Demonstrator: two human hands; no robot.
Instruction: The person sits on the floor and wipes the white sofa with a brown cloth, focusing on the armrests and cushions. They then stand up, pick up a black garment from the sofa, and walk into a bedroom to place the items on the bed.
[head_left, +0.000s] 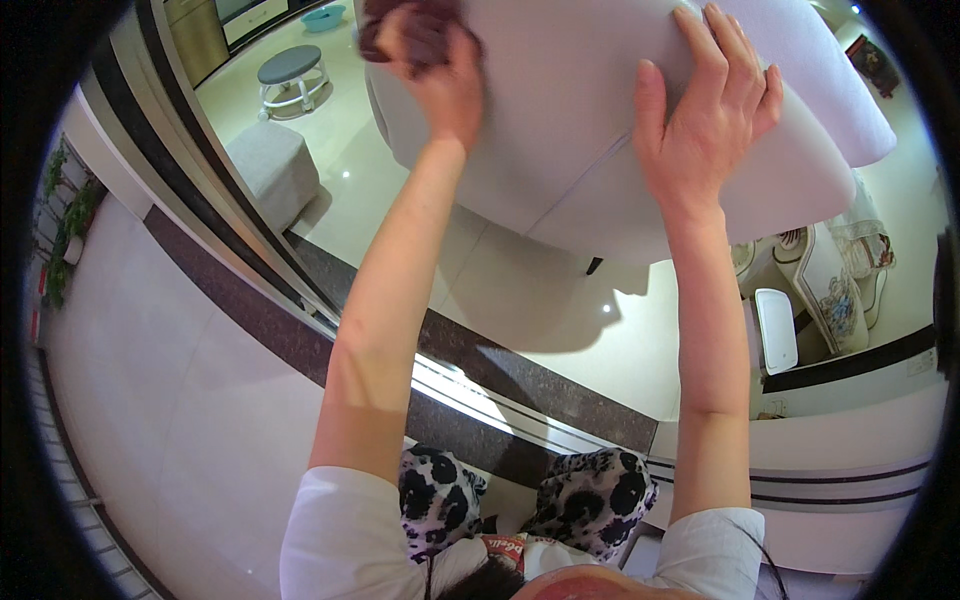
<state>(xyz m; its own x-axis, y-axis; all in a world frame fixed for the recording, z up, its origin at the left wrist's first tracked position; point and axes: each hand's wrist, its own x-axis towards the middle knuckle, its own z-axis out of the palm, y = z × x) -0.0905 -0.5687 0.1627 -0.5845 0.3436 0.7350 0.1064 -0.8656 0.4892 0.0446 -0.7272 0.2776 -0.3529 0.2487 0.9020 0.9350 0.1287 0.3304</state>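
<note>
A pale upholstered sofa (555, 112), its outer side facing me, fills the upper middle of the view. A seam runs down its cover, and a short dark leg (594, 265) shows beneath. My left hand (450, 94) grips a bunched dark maroon cloth (420, 34) against the upholstery near the top edge of the view; the cloth partly hides the fingers. Flat on the sofa to the right lies my right hand (697, 120), fingers spread and holding nothing.
Below the sofa, a metal sliding-door track (472, 397) crosses the dark stone threshold (540, 382). Door frames (202, 157) rise at left. Beyond them are a grey cube ottoman (274, 169), a round wheeled stool (291, 67) and a teal basin (322, 18). A carved chair (825, 292) stands at right.
</note>
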